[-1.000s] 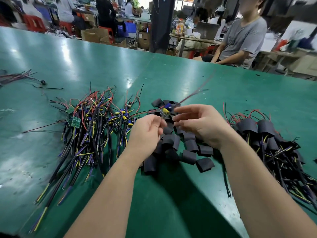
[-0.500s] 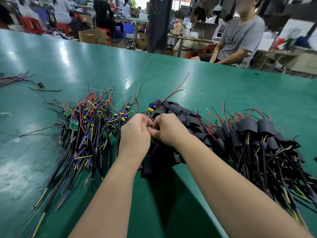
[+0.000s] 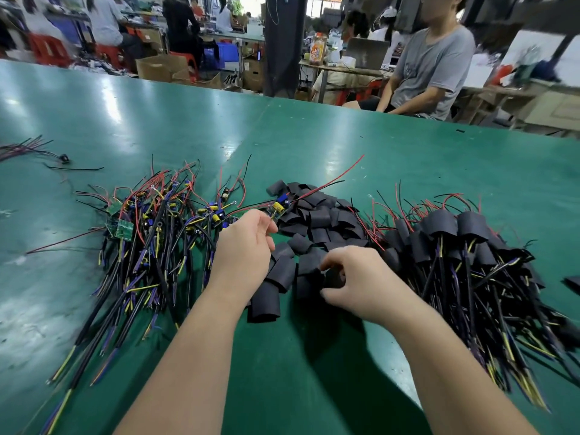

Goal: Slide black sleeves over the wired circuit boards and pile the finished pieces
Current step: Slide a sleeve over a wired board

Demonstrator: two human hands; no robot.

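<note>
Green table (image 3: 314, 136) bearing the sleeve heap (image 3: 317, 215) at centre, with the finished pile (image 3: 470, 246) against the heap's right side and the bare wired boards (image 3: 150, 233) just left of it. At the heap's left edge, left hand (image 3: 244, 246) pinching one wired circuit board (image 3: 277, 207), held above the heap's far-left part. On the heap's near edge, right hand (image 3: 357, 277) with fingers curled, pinching one black sleeve (image 3: 332, 277).
</note>
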